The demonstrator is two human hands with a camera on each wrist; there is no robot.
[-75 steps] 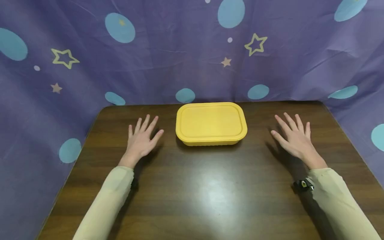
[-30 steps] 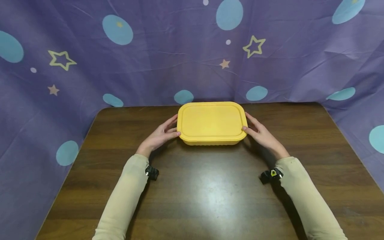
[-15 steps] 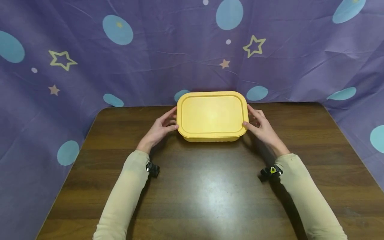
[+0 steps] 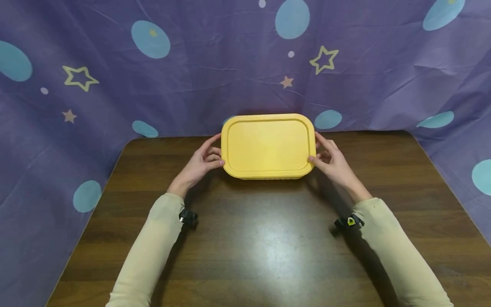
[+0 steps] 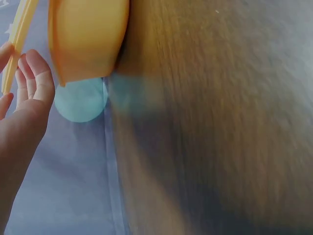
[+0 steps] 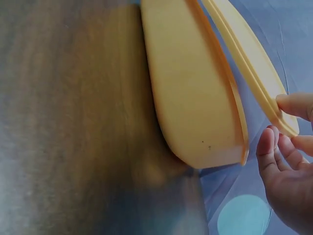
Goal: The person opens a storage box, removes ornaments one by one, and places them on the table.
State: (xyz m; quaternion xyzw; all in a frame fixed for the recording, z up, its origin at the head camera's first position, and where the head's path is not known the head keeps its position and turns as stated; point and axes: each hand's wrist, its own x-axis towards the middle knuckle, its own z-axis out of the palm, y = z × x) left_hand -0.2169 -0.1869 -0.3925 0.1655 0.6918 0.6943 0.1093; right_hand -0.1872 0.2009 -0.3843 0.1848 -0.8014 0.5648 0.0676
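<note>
- While both arms reach forward over the dark wooden table [image 4: 268, 238], the yellow lid [image 4: 268, 144] hangs between the two hands, raised and separated from the yellow container [image 6: 190, 98] beneath it.
- At the lid's left short edge, the left hand [image 4: 200, 164] pinches the rim: its thumb lies against the near corner and its fingers curl round the far part of the edge. In the left wrist view the thin lid edge [image 5: 18, 39] runs between the fingertips, with the container body [image 5: 88, 34] just beside them and apart from the hand.
- At the opposite short edge, the right hand [image 4: 333, 164] pinches the rim the same way, thumb at the near corner and fingers curled behind. The right wrist view shows the lid [image 6: 249, 68] caught between thumb and fingers [image 6: 266, 147], with an open gap between the lid and the container's rim.
- From the head view the lid hides nearly all of the container; only a thin strip of its ribbed wall shows under the lid's near edge.
- Container and lid sit toward the far middle of the table, close to the purple backdrop cloth [image 4: 115, 85] printed with blue dots and stars.
- Pale sleeves [image 4: 149, 251] cover both forearms, each with a small black device at the wrist.
</note>
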